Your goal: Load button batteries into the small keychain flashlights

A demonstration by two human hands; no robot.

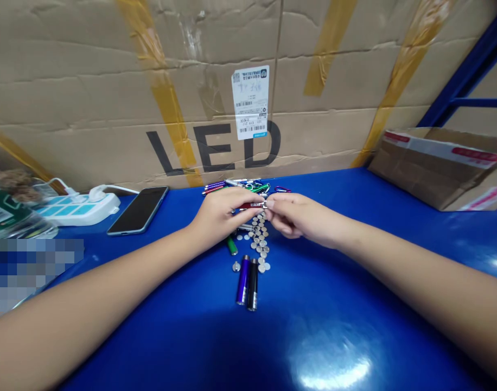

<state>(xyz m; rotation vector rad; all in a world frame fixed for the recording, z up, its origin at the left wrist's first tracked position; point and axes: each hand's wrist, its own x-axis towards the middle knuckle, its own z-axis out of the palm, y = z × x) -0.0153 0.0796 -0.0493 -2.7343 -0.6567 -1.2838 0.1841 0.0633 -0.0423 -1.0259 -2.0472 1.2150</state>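
My left hand (222, 212) is closed around a slim red flashlight (252, 206) with a pale label, held level above the table. At its silvery end my right hand (291, 214) pinches with thumb and finger; the fingertips hide what exactly sits there. Below the hands lie several button cells (263, 248) in a loose strip. A green tube (231, 246) is partly covered by my left hand. Nearer to me, a purple flashlight tube (243, 279) and a black flashlight tube (252, 285) lie side by side, with a small round metal cap (236, 266) beside them.
Behind my hands lies a pile of coloured tubes and metal parts (232, 183), with a carabiner (282, 189). A phone (138, 210), a power strip (85, 209) and a plastic bottle (12, 212) are at left. A large carton (333, 125) walls the back; an open box (431, 168) stands right.
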